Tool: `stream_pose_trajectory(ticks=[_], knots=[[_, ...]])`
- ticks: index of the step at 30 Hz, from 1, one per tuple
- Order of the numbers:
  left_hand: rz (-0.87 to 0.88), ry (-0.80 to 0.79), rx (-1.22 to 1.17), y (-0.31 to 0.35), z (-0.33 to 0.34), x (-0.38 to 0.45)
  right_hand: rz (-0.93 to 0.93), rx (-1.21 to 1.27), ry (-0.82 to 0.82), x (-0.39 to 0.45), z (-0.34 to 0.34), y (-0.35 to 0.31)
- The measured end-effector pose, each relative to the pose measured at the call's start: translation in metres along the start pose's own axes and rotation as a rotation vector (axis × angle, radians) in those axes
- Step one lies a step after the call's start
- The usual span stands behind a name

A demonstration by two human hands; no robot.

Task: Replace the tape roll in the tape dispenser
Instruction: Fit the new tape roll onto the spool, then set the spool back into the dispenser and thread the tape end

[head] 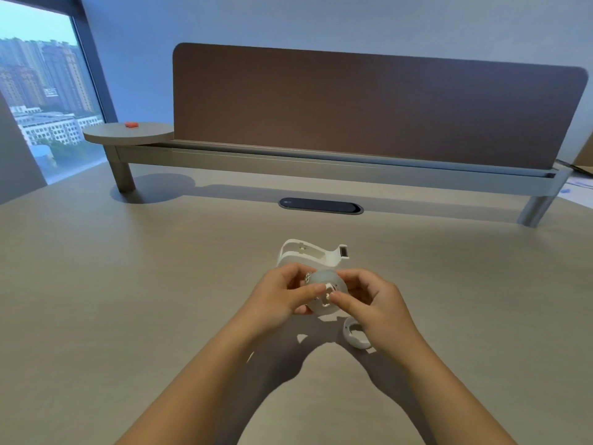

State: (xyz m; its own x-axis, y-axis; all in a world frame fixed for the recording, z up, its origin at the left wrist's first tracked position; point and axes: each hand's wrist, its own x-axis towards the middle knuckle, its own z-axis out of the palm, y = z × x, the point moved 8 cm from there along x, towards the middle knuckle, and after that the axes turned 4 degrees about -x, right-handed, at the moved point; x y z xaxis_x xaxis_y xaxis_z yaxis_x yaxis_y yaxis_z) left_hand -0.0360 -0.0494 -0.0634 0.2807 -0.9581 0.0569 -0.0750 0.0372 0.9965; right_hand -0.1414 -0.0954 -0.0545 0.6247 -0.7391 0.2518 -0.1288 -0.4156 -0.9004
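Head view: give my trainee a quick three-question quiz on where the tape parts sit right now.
1. True or false: the white dispenser body lies on the desk, beyond the hands.
2. Which hand has the loose white ring lying partly beneath it?
A. left hand
B. right hand
3. Fill in: both hands hold the ____ between them.

Key
1. True; neither hand is holding it.
2. B.
3. Tape roll, held above the desk.
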Motion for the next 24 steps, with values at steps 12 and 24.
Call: stream_pose_trajectory(ticks=[12, 24], knots=[[0.240, 0.107, 0.248, 0.025, -0.019, 0.010, 0.011, 0.115, 0.038, 0.026, 0.000, -0.004], [0.147, 0.056, 0.500, 0.044, -0.042, 0.080, 0.061, -0.436, 0.067, 0.076, -0.009, 0.016]])
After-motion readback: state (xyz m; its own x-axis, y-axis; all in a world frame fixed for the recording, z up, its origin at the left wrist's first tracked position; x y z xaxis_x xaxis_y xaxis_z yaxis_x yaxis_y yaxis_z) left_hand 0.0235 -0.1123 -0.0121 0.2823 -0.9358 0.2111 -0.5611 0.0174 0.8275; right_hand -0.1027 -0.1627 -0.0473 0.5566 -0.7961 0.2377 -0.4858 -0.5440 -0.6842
